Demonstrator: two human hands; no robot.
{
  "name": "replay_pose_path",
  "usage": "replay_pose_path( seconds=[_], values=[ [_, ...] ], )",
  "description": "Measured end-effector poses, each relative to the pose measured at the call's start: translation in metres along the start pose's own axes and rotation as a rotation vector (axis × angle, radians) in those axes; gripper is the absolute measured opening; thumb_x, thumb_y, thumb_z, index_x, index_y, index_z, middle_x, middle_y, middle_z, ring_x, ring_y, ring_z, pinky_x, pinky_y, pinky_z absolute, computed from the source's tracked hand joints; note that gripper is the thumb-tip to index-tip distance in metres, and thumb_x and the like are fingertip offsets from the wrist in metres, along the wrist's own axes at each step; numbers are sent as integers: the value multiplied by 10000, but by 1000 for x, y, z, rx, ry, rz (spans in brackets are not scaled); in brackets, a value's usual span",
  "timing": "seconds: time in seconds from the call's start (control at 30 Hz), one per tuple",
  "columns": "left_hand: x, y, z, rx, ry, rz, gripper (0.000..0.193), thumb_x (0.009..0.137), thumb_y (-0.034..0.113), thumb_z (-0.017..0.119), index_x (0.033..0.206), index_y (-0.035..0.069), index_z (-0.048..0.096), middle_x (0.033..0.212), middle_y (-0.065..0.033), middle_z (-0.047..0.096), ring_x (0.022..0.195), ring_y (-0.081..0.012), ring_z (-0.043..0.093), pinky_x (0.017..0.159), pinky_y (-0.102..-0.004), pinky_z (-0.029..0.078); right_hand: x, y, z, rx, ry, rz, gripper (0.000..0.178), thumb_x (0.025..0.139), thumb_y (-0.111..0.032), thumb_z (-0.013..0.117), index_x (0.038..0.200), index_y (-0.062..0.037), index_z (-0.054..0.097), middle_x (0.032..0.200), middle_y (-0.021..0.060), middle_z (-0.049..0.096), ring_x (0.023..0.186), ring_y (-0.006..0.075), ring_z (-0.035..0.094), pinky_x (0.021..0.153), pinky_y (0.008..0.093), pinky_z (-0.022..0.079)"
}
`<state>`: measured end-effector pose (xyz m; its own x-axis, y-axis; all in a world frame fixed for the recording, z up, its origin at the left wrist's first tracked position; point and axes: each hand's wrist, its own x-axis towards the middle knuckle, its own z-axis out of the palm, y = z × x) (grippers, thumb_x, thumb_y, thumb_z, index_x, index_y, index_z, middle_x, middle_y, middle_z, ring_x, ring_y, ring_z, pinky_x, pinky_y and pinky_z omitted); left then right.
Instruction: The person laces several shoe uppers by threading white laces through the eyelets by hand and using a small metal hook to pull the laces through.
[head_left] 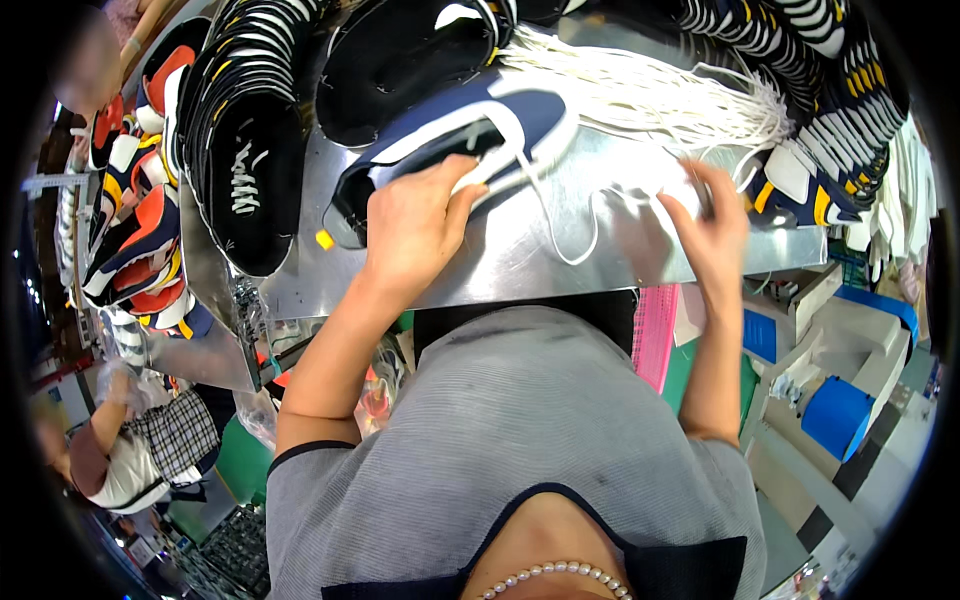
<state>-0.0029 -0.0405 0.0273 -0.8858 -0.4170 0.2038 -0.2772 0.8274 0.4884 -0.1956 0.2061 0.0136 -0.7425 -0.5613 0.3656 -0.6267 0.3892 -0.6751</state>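
Note:
My left hand [412, 222] is closed on a navy and white shoe upper [545, 112], its thumb and fingers pinching the edge by the opening. The upper lies tilted over the metal tabletop. A white shoelace [580, 258] runs from the upper and loops down onto the metal. To the right, my right hand [716, 225] is raised with thumb and fingers apart, slightly blurred. The lace's far part lies near that thumb, and I see nothing gripped there. Just beyond the hands lies a thick bundle of white laces [640, 95].
Stacked dark uppers [255, 185] stand at the left, and more stacked uppers [815, 165] at the far right. Orange-lined uppers [140, 230] are piled beyond the left stack. Below the table's right side are a pink basket [655, 335] and a blue bin [840, 415]. Another person [125, 440] is at lower left.

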Motion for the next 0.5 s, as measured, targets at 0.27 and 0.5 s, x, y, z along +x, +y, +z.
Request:
replay_pose_path(
  seconds=[0.27,0.5],
  values=[
    [32,40,-17,23,216,329,175,870,151,747,1006,57,692,786,-109,692,624,-270,638,586,-343,479,-15,-37,-9,392,-288,339,271,865,-106,767,1111,3,729,836,-6,664,680,54,555,610,222,455],
    [38,58,-41,44,317,376,173,834,119,756,981,69,679,756,-81,681,625,-255,652,562,-343,487,10,-52,58,788,-406,339,162,905,-167,734,894,-14,685,644,-43,502,601,60,412,544,262,348]
  ],
)
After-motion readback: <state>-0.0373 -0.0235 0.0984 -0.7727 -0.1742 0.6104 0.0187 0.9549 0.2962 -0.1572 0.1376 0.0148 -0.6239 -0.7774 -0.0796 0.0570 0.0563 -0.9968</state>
